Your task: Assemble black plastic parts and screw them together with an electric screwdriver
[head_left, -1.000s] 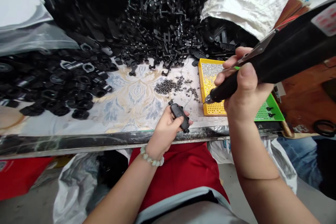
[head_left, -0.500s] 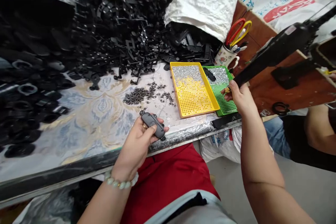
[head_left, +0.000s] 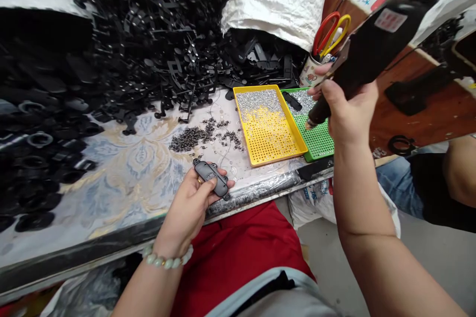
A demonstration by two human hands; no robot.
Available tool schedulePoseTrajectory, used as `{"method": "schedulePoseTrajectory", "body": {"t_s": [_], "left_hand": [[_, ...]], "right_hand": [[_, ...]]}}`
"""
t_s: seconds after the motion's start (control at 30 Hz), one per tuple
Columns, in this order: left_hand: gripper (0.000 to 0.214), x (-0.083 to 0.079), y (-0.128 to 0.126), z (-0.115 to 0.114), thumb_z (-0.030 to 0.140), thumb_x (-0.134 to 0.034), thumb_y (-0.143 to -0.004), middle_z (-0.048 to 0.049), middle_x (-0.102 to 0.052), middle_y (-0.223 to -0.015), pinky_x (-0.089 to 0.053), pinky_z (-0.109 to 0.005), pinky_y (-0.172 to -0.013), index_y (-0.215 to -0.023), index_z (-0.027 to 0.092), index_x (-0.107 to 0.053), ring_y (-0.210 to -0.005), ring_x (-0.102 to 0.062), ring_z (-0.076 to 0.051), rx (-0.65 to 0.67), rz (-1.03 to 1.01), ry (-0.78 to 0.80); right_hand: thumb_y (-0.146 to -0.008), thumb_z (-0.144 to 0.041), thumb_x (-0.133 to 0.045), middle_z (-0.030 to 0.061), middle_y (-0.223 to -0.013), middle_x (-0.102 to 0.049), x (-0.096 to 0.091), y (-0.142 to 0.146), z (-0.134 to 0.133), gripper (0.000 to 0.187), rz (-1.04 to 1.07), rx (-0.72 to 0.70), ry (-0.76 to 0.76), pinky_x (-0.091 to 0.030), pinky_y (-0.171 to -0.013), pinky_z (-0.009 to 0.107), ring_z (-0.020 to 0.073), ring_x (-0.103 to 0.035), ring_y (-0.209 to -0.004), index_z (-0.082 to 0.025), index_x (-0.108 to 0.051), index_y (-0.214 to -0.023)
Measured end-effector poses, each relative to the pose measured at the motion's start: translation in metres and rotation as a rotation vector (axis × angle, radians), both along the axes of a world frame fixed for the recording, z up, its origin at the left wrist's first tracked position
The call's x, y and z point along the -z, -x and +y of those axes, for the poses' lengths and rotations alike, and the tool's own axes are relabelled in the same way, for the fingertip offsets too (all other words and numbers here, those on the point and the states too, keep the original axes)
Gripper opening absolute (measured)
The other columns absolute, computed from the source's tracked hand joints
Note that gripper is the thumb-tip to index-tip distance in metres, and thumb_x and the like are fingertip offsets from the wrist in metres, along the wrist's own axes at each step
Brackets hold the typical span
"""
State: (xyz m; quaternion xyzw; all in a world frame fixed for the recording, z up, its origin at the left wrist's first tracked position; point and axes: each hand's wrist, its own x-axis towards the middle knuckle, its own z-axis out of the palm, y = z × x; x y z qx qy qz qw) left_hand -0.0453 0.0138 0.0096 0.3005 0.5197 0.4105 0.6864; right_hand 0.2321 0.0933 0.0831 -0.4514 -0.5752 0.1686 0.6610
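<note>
My left hand [head_left: 197,193] grips a dark grey plastic part [head_left: 211,178], long and rounded with small lugs along its edge, the thumb pressed on its face. My right hand [head_left: 351,104] is wrapped round a black electric screwdriver [head_left: 375,44], its tip pointing down and left above the green tray [head_left: 320,141]. Beside that tray, the yellow perforated tray [head_left: 256,162] holds many small silvery screws. Green tray holes show at the front, with screws and a black piece [head_left: 292,101] at its back. A pile of tiny dark parts [head_left: 189,138] lies left of the yellow tray.
Black plastic parts [head_left: 148,34] are heaped along the back, with black rings [head_left: 35,163] at the left. A mug [head_left: 309,72] holds red- and yellow-handled scissors. White sacks [head_left: 275,0] stand behind. Another person's arm [head_left: 461,168] shows at right, near a brown wooden board [head_left: 390,124].
My right hand has closed round the screwdriver's body and swung it nearer and more upright. My left hand keeps the grey part, shifted slightly left in view.
</note>
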Motion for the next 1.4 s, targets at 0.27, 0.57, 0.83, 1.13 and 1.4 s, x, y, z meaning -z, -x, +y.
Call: {"method": "schedulePoseTrajectory", "body": {"t_s": [0.27,0.57,0.83,1.13,1.4], "left_hand": [[0.029,0.001,0.0,0.002,0.025,-0.063,-0.077,-0.0001,-0.06,-0.099,-0.054,-0.031,-0.079,-0.099,0.019,-0.046,-0.083,-0.069,-0.018,-0.005,-0.003,0.006],[0.029,0.005,0.001,0.002,0.025,-0.064,-0.074,0.0,-0.06,-0.099,-0.054,-0.032,-0.078,-0.097,0.019,-0.048,-0.081,-0.068,-0.017,-0.007,-0.009,0.014],[0.031,0.004,0.001,0.003,0.025,-0.064,-0.074,-0.0015,-0.061,-0.099,-0.054,-0.031,-0.075,-0.099,0.019,-0.047,-0.08,-0.068,-0.017,-0.007,-0.003,0.001],[0.026,-0.001,-0.002,0.0,0.025,-0.061,-0.077,-0.0032,-0.061,-0.102,-0.052,-0.032,-0.077,-0.099,0.019,-0.046,-0.081,-0.067,-0.015,-0.009,-0.031,0.004],[0.029,0.005,-0.002,-0.002,0.021,-0.062,-0.076,-0.0004,-0.061,-0.093,-0.054,-0.029,-0.071,-0.1,0.019,-0.047,-0.07,-0.063,-0.01,-0.075,-0.104,-0.061]], "right_hand": [[-0.078,-0.04,-0.063,-0.0035,-0.07,-0.063,0.031,0.069,-0.017,0.021,0.211,-0.186,0.076,-0.049,-0.052,0.022,0.0064,-0.057,-0.051,-0.02,-0.06,-0.079],[-0.077,-0.038,-0.064,-0.0019,-0.074,-0.065,0.049,0.071,-0.017,0.019,0.27,-0.162,0.089,-0.049,-0.052,0.02,0.0061,-0.059,-0.052,-0.019,-0.062,-0.078],[-0.078,-0.036,-0.063,-0.0035,-0.072,-0.063,0.052,0.074,-0.019,0.016,0.259,-0.158,0.068,-0.048,-0.051,0.021,0.006,-0.058,-0.051,-0.021,-0.06,-0.081],[-0.079,-0.032,-0.062,-0.0041,-0.078,-0.065,0.021,0.092,-0.03,0.02,0.377,-0.17,-0.049,-0.049,-0.048,0.019,0.0058,-0.058,-0.05,-0.025,-0.059,-0.097],[-0.078,-0.05,-0.059,-0.0006,-0.082,-0.065,0.013,0.172,-0.041,0.026,0.288,-0.45,0.06,-0.054,-0.048,0.027,0.0112,-0.06,-0.053,-0.028,-0.058,-0.093]]}}
